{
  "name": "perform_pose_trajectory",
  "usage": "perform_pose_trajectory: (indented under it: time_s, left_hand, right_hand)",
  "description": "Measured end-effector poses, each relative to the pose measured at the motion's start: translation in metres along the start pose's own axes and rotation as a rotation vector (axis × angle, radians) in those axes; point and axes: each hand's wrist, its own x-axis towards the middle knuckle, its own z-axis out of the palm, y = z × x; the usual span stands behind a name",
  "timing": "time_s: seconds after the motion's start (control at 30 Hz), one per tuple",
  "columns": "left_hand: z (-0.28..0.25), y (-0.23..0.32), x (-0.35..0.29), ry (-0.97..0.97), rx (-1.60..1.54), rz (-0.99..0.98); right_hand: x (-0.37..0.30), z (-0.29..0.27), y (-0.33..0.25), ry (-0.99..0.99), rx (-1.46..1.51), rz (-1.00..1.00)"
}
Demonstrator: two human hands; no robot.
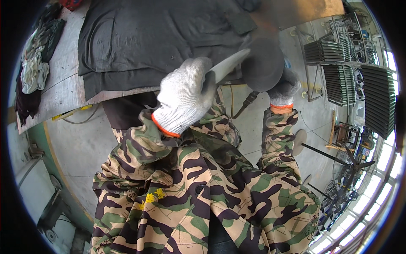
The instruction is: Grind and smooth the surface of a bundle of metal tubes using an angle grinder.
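My left hand [186, 91], in a white knit glove with an orange cuff, is closed around a pale grey, tapered flat piece [228, 65] that looks like a metal blade. Its pointed end reaches the edge of a dark round disc [263, 64], though I cannot tell whether they touch. My right hand [285, 89], in a darker, soiled glove, is closed behind the disc on what looks like a disc sander, whose body is mostly hidden. A dark hose with a fitting [250, 99] runs down from beside it. Black cloth [139, 42] lies beyond my left hand.
The cloth covers part of a worktable [63, 91]. Crumpled clothes [38, 59] and pale rags lie at its left end. Racks of dark slatted parts [338, 80] stand at right, with a black pedestal fan [355, 163] nearer. An orange-brown surface [313, 10] shows at the top right.
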Motion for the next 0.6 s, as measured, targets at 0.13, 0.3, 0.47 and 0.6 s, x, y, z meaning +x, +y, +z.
perform_pose_trajectory:
  time_s: [0.13, 0.3, 0.47, 0.6]
  left_hand:
    - [-0.026, -0.007, -0.001, -0.196, 0.236, 0.055]
    - [-0.036, 0.005, 0.007, -0.396, 0.336, 0.042]
    - [-0.031, 0.007, 0.010, -0.104, 0.217, -0.041]
    - [-0.030, 0.011, 0.005, -0.115, 0.196, -0.001]
  right_hand:
    - [-0.002, -0.002, -0.006, 0.300, -0.349, 0.011]
    - [0.006, 0.016, -0.008, 0.392, -0.318, 0.013]
    - [0.008, 0.035, -0.001, 0.483, -0.291, -0.058]
    - [0.006, 0.026, -0.005, 0.426, -0.347, -0.050]
